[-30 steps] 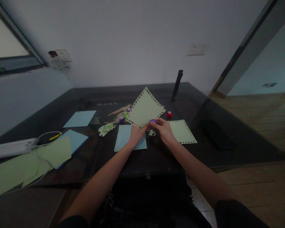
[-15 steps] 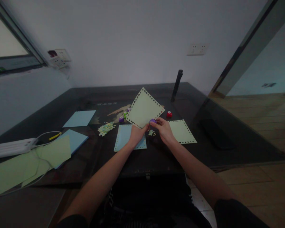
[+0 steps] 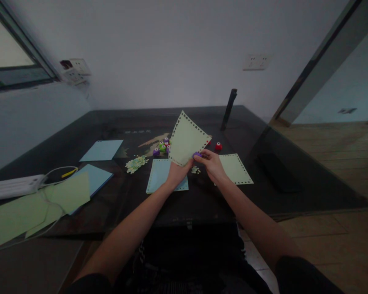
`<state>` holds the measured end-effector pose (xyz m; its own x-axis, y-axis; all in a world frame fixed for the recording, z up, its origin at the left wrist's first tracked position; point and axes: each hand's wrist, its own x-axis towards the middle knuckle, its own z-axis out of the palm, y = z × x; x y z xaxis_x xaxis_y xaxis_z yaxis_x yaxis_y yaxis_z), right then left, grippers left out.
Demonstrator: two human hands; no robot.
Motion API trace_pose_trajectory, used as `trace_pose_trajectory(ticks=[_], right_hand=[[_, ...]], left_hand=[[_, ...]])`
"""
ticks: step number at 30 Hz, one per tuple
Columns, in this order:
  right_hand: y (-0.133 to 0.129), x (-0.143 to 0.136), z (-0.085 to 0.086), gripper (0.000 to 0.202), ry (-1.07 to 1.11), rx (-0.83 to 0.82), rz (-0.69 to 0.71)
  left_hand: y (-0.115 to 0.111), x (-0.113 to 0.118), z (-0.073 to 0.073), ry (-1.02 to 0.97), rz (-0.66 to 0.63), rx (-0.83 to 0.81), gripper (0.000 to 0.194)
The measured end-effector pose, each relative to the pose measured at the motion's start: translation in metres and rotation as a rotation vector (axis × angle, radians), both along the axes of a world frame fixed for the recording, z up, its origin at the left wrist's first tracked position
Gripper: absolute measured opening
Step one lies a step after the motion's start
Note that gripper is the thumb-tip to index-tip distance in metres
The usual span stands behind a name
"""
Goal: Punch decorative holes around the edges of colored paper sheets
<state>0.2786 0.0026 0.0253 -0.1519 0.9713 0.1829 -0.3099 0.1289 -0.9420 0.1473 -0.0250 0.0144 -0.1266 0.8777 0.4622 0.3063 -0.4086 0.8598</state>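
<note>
My left hand (image 3: 178,172) grips the lower edge of a pale green sheet of paper (image 3: 187,139), held up and slightly curved, with punched holes along its edges. In my right hand (image 3: 212,164) a small purple craft punch (image 3: 197,155) is pinched at the sheet's lower right edge. Beneath my hands lies a small pile of paper cutouts (image 3: 196,170). A blue sheet with a punched border (image 3: 158,176) is partly covered by my left hand, and a punched pale green sheet (image 3: 235,170) lies beside my right wrist.
Several purple, green and red punches (image 3: 162,148) cluster behind the raised sheet; a red punch (image 3: 218,146) stands apart. Left are a cutout heap (image 3: 136,164), a blue sheet (image 3: 102,150), green sheets (image 3: 33,212) and a white power strip (image 3: 15,188). A black object (image 3: 277,173) lies right.
The raised sheet has turned and bowed a little, its left edge shifting right, so more of the punches behind it show. Both hands keep nearly the same place.
</note>
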Motion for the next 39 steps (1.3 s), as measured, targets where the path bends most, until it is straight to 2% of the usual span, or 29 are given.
trace_pose_trajectory(ticks=[11, 24, 39], right_hand=[[-0.0006, 0.0025, 0.0036, 0.029, -0.087, 0.015, -0.019], [0.0002, 0.003, 0.0018, 0.025, -0.045, 0.03, -0.013], [-0.0045, 0.0019, 0.0086, 0.028, -0.029, -0.056, 0.037]], left_hand=[[-0.0018, -0.0005, -0.0021, -0.012, 0.007, -0.049, 0.017], [-0.0047, -0.0007, 0.0049, 0.021, 0.006, -0.059, 0.015], [-0.0009, -0.0037, 0.0054, -0.041, 0.015, -0.05, 0.018]])
